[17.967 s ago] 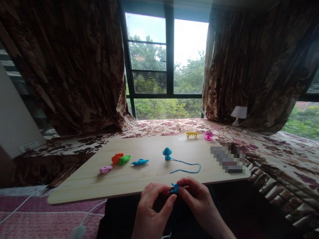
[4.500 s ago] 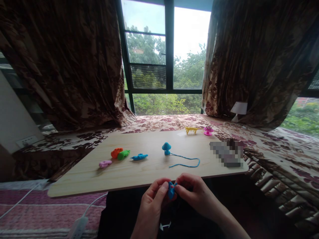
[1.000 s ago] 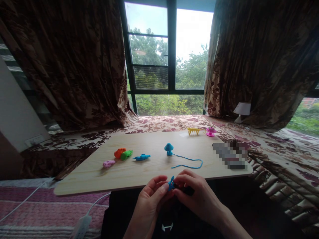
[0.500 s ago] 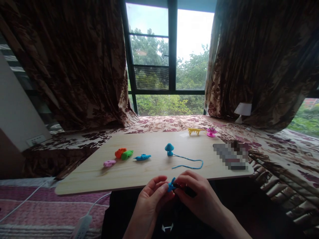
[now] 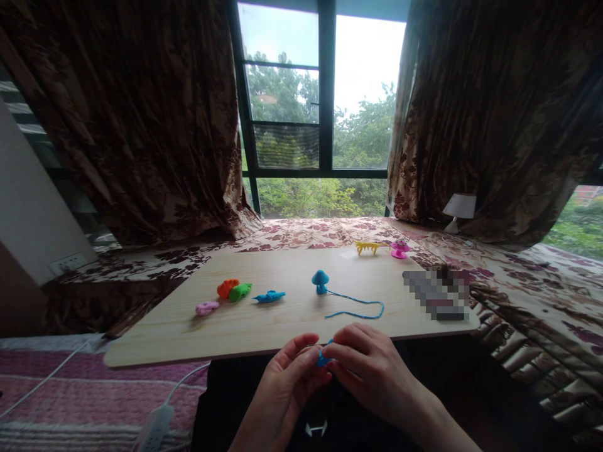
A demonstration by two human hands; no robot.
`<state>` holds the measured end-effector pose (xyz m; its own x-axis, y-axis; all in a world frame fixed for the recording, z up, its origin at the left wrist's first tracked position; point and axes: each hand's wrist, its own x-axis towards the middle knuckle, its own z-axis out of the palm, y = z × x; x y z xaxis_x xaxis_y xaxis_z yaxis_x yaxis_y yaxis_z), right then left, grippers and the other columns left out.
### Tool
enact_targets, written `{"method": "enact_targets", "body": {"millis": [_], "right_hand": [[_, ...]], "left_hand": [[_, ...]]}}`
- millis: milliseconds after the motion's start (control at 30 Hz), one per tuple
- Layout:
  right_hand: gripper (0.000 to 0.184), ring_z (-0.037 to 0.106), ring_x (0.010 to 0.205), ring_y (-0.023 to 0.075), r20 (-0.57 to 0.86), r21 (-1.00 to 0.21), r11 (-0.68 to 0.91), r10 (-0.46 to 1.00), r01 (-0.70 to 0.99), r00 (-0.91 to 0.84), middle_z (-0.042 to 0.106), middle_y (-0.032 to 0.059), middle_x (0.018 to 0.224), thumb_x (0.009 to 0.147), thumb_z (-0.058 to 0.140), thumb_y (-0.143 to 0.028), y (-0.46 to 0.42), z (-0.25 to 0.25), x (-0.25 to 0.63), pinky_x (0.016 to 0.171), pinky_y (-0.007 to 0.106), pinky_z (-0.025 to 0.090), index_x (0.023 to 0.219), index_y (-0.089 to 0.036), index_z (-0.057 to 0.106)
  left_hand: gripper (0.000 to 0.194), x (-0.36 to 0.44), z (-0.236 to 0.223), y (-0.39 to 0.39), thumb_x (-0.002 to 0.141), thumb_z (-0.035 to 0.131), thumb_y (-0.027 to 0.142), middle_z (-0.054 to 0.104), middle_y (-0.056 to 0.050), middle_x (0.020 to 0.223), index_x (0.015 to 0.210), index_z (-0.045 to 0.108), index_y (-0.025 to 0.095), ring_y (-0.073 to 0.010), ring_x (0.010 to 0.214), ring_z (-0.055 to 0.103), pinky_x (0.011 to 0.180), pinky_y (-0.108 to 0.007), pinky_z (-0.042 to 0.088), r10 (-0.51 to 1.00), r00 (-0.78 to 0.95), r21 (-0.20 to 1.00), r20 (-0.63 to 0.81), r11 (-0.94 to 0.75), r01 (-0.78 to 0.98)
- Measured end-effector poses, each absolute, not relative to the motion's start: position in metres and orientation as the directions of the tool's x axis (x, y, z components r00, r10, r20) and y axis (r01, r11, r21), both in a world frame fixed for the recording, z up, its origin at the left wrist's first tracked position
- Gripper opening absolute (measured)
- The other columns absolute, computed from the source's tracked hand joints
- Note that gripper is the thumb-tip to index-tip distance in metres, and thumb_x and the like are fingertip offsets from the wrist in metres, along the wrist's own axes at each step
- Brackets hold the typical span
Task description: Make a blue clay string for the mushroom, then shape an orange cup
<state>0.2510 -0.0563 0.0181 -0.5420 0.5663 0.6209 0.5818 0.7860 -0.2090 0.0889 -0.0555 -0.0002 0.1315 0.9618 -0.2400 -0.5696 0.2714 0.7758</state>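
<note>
Just past the near edge of the board, a small blue clay piece (image 5: 323, 360) is pinched between my two hands, and much of it is hidden by fingers. My left hand (image 5: 293, 370) grips it from the left with thumb and index finger. From the right, my right hand (image 5: 370, 361) closes its fingertips over the upper part. Ahead of them on the board stands a blue clay mushroom (image 5: 320, 282), a long blue strand (image 5: 360, 315) trailing from its base. To its left lies a flattish blue clay lump (image 5: 269, 297) with pointed ends.
On the wooden board (image 5: 188, 342), orange (image 5: 227, 288), green (image 5: 240, 292) and pink (image 5: 206, 308) clay lumps sit at left. A yellow four-legged figure (image 5: 367, 248) and pink stand-shaped piece (image 5: 400, 249) are at the far right. A blurred-out object (image 5: 436, 298) lies nearer.
Eighteen seconds ago thin prongs showed on the blue clay piece. Half a second ago one prong stood up beside my right fingertips; now those fingers have moved left and cover most of it.
</note>
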Motion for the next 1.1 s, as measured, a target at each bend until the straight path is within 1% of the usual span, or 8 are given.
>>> {"method": "enact_targets", "body": {"millis": [233, 500, 633, 733, 833, 900, 1000, 1100], "right_hand": [[0.017, 0.049, 0.075, 0.0147, 0.632, -0.186, 0.8, 0.543, 0.571, -0.554, 0.056, 0.0029, 0.082, 0.086, 0.048, -0.018, -0.057, 0.02, 0.252, 0.067, 0.028, 0.038, 0.097, -0.022, 0.06], [0.014, 0.05, 0.074, 0.0146, 0.646, -0.22, 0.803, 0.545, 0.553, -0.534, 0.057, 0.0029, 0.082, 0.084, 0.052, -0.022, -0.055, 0.017, 0.251, 0.067, 0.029, 0.04, 0.095, -0.022, 0.06], [0.014, 0.05, 0.073, 0.015, 0.656, -0.227, 0.804, 0.544, 0.55, -0.524, 0.056, 0.0036, 0.08, 0.086, 0.049, -0.021, -0.055, 0.016, 0.25, 0.066, 0.029, 0.04, 0.094, -0.021, 0.061], [0.015, 0.049, 0.072, 0.0153, 0.647, -0.236, 0.806, 0.547, 0.543, -0.531, 0.056, 0.0039, 0.078, 0.087, 0.047, -0.019, -0.054, 0.015, 0.249, 0.066, 0.029, 0.04, 0.089, -0.02, 0.061], [0.016, 0.05, 0.073, 0.0156, 0.632, -0.265, 0.797, 0.569, 0.543, -0.526, 0.056, 0.0038, 0.078, 0.087, 0.046, -0.018, -0.052, 0.016, 0.247, 0.067, 0.03, 0.04, 0.087, -0.02, 0.062], [0.014, 0.051, 0.076, 0.0165, 0.622, -0.297, 0.789, 0.587, 0.538, -0.518, 0.057, 0.0038, 0.082, 0.086, 0.05, -0.021, -0.052, 0.02, 0.248, 0.07, 0.031, 0.042, 0.092, -0.021, 0.062], [0.022, 0.053, 0.084, 0.0181, 0.636, -0.372, 0.763, 0.624, 0.528, -0.454, 0.058, 0.0057, 0.094, 0.083, 0.054, -0.024, -0.051, 0.026, 0.252, 0.074, 0.032, 0.043, 0.105, -0.023, 0.059], [0.022, 0.054, 0.088, 0.0176, 0.643, -0.435, 0.741, 0.654, 0.512, -0.399, 0.056, 0.0067, 0.1, 0.085, 0.05, -0.02, -0.047, 0.033, 0.255, 0.075, 0.031, 0.045, 0.105, -0.023, 0.059]], "left_hand": [[0.035, 0.088, 0.002, -0.056, 0.057, 0.075, 0.013, 0.068, -0.004, 0.07, 0.089, 0.059, 0.014, -0.0155, 0.06, 0.065, 0.057, -0.026, 0.055, 0.963, 0.128, 0.774, -0.237, 0.267, -0.574], [0.036, 0.088, 0.005, -0.058, 0.054, 0.076, 0.014, 0.069, -0.004, 0.071, 0.087, 0.059, 0.013, -0.015, 0.058, 0.065, 0.056, -0.025, 0.055, 0.966, 0.1, 0.781, -0.238, 0.251, -0.572], [0.035, 0.089, 0.006, -0.059, 0.055, 0.075, 0.016, 0.068, -0.003, 0.07, 0.086, 0.06, 0.013, -0.0138, 0.056, 0.064, 0.056, -0.026, 0.055, 0.967, 0.098, 0.784, -0.235, 0.248, -0.569], [0.035, 0.09, 0.006, -0.059, 0.054, 0.076, 0.016, 0.068, -0.002, 0.069, 0.086, 0.06, 0.013, -0.0134, 0.056, 0.064, 0.057, -0.026, 0.055, 0.971, 0.078, 0.787, -0.228, 0.231, -0.573], [0.037, 0.089, 0.002, -0.058, 0.052, 0.077, 0.015, 0.066, -0.001, 0.069, 0.086, 0.061, 0.014, -0.0126, 0.056, 0.063, 0.057, -0.025, 0.055, 0.976, 0.029, 0.806, -0.215, 0.194, -0.558], [0.038, 0.087, 0.0, -0.056, 0.052, 0.077, 0.015, 0.065, -0.001, 0.07, 0.087, 0.061, 0.014, -0.0118, 0.058, 0.063, 0.059, -0.024, 0.054, 0.98, -0.014, 0.828, -0.198, 0.16, -0.538], [0.038, 0.085, -0.002, -0.056, 0.053, 0.078, 0.018, 0.065, -0.001, 0.071, 0.087, 0.062, 0.014, -0.0126, 0.062, 0.063, 0.061, -0.024, 0.053, 0.984, -0.073, 0.863, -0.161, 0.105, -0.495], [0.038, 0.084, -0.002, -0.056, 0.053, 0.078, 0.021, 0.066, -0.003, 0.072, 0.087, 0.063, 0.013, -0.0138, 0.065, 0.063, 0.063, -0.024, 0.052, 0.988, -0.099, 0.891, -0.119, 0.062, -0.45]]}}
